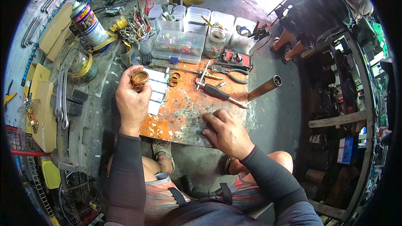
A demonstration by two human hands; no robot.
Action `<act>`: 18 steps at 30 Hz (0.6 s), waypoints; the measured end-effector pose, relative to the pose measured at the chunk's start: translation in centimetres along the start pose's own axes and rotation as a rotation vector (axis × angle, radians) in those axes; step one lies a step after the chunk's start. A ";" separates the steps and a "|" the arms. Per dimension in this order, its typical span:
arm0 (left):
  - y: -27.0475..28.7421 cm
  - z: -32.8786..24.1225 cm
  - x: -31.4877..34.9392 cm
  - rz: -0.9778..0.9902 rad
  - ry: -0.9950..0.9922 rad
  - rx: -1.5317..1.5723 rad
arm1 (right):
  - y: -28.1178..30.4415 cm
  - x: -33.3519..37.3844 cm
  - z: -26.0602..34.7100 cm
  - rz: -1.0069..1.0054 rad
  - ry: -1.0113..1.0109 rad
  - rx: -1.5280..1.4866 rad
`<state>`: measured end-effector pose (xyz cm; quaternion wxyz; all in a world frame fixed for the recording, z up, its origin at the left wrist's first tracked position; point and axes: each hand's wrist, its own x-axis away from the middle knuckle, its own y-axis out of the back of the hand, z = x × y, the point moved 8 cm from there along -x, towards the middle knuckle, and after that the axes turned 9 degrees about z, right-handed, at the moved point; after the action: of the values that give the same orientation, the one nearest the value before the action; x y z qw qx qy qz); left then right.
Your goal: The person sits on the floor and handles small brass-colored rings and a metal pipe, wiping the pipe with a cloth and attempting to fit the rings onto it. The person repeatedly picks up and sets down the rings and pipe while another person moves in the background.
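My left hand (133, 100) pinches a copper-coloured ring (140, 77) between thumb and fingers, over the left edge of the orange, paint-worn work board (184, 113). Beside it lies a white sheet with dark lines (157, 86). A similar copper-coloured ring (173, 79) sits on the board just right of the sheet. My right hand (229, 133) is at the board's near right edge, fingers loosely bent with a gap to the thumb and nothing visible in them. Beyond it lies a black-handled screwdriver (216, 92).
Pliers (230, 73), a glass jar (215, 43) and a clear parts case (180, 42) line the board's far side. An upright metal tube (264, 88) stands at its right. A spray can (89, 26) stands far left. Another person (318, 12) is at the far right.
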<state>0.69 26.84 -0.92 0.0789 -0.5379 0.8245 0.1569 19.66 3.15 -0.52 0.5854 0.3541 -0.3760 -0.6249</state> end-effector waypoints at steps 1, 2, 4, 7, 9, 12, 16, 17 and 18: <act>0.2 0.2 -0.1 0.000 0.002 -0.007 | 0.0 -0.4 -0.1 0.004 -0.013 0.012; 0.3 0.4 -0.2 0.002 0.003 -0.014 | 0.1 -0.9 -0.2 0.008 -0.027 0.024; 0.0 0.6 -0.4 0.006 -0.003 -0.038 | 0.1 -1.5 -0.2 0.020 -0.045 0.049; -0.9 0.4 -0.5 0.063 -0.001 -0.084 | 0.1 -2.1 0.1 0.039 -0.047 0.093; -1.1 0.4 -0.5 0.089 0.004 -0.094 | -0.1 -2.4 0.5 0.041 -0.029 0.127; -0.9 0.6 -0.5 0.085 0.020 -0.073 | -0.3 -2.7 0.6 0.066 -0.118 0.135; -0.4 0.1 -0.7 0.024 -0.006 -0.014 | 0.0 -3.0 0.4 0.036 -0.140 0.229; 0.0 -0.1 -0.8 -0.007 -0.030 0.005 | 0.0 -3.2 0.4 0.035 -0.147 0.234; 0.1 -0.1 -0.9 -0.007 -0.034 0.014 | 0.2 -3.1 0.4 0.029 -0.163 0.243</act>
<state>0.95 27.62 -0.59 0.0973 -0.5375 0.8222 0.1598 19.62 6.29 -0.21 0.5149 0.3650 -0.5003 -0.5928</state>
